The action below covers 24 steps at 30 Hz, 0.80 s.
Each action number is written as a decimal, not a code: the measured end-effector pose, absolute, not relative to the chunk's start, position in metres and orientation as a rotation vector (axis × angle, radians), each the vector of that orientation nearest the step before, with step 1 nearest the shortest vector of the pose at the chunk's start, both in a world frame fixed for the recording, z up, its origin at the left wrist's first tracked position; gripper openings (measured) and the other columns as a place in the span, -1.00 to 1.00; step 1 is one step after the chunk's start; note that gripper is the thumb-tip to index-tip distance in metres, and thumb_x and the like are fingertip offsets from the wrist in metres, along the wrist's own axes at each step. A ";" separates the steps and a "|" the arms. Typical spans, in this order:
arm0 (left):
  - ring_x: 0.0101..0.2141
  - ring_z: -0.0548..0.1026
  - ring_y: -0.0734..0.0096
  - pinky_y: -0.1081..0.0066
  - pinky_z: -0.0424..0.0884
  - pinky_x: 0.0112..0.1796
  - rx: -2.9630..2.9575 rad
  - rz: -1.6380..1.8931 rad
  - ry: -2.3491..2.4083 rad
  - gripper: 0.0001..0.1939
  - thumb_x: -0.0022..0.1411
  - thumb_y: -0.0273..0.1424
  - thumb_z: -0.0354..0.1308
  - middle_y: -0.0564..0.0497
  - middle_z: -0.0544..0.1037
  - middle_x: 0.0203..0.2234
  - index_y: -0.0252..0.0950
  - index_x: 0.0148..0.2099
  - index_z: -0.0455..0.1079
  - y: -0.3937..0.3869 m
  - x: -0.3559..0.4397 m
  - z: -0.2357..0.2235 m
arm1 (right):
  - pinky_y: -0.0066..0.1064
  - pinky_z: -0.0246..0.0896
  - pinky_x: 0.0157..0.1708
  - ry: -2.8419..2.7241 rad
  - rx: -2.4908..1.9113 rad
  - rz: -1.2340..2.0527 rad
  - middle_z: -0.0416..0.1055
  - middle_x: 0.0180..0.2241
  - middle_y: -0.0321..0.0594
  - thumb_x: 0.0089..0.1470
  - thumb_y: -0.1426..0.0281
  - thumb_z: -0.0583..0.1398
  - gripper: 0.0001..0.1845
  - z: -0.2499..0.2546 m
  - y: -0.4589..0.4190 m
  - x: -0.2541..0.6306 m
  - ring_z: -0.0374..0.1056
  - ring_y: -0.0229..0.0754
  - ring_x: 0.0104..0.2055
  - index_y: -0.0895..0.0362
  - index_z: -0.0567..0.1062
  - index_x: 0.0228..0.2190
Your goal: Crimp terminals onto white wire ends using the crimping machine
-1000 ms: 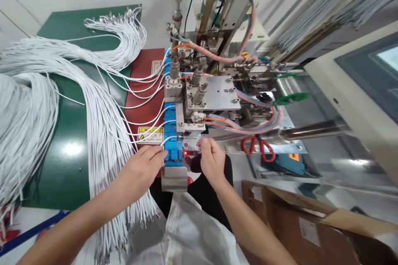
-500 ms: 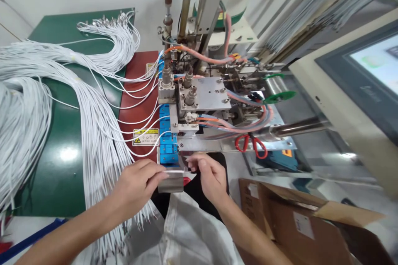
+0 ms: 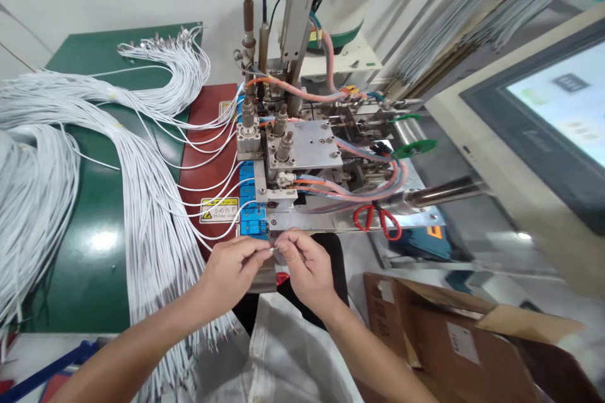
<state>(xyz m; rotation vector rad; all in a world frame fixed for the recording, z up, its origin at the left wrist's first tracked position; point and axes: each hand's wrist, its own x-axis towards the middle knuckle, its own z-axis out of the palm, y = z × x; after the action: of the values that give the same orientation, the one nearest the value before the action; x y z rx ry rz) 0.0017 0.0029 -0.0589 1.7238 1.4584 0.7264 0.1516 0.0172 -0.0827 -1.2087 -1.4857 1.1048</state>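
Observation:
My left hand pinches a white cable close to its tip. Facing it, my right hand has thumb and forefinger closed on the cable's small end, whose detail is too fine to make out. Just beyond both hands runs a row of blue clamp blocks along the machine's edge. Several white cables reach into these blocks from a large white cable bundle on the left. The machine stands behind, with metal cylinders and orange and grey hoses.
A green table and a red plate lie left. Red-handled scissors rest on the machine's front. At right are a wire spool, a screen panel and an open cardboard box.
My hands have drawn together. Thumb and fingers of my right hand have closed at the cable's tip, and less white cable shows between the hands. The view has shifted slightly.

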 end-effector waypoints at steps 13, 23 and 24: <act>-0.44 0.45 0.50 0.51 0.38 -0.38 1.584 0.870 1.497 -0.89 0.14 -0.44 0.09 0.03 0.50 -0.47 -0.28 -0.33 0.45 0.006 0.004 -0.060 | -0.45 0.20 -0.40 -1.422 -1.171 1.023 0.34 -0.49 -0.28 0.05 0.45 0.10 -0.88 -0.080 0.018 0.144 0.29 -0.27 -0.42 0.12 0.41 -0.48; -0.40 0.43 0.50 0.52 0.37 -0.35 1.572 1.032 1.554 -0.92 0.12 -0.50 0.08 0.04 0.46 -0.46 -0.30 -0.37 0.40 0.003 0.010 -0.066 | -0.44 0.23 -0.42 -1.299 -1.252 0.984 0.36 -0.49 -0.27 -0.01 0.46 0.15 -0.91 -0.085 0.011 0.133 0.31 -0.27 -0.43 0.13 0.44 -0.52; -0.41 0.43 0.51 0.53 0.36 -0.36 1.572 1.032 1.563 -0.92 0.11 -0.50 0.08 0.05 0.46 -0.48 -0.30 -0.37 0.40 0.003 0.010 -0.066 | -0.44 0.23 -0.42 -1.303 -1.254 0.985 0.35 -0.50 -0.27 -0.02 0.47 0.15 -0.90 -0.084 0.012 0.133 0.30 -0.27 -0.44 0.13 0.43 -0.52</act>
<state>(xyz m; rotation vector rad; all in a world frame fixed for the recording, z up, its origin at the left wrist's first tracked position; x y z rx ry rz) 0.0102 0.0027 -0.0665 1.5719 1.5632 1.0321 0.1329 0.0119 -0.0844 -1.2537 -1.3029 0.9848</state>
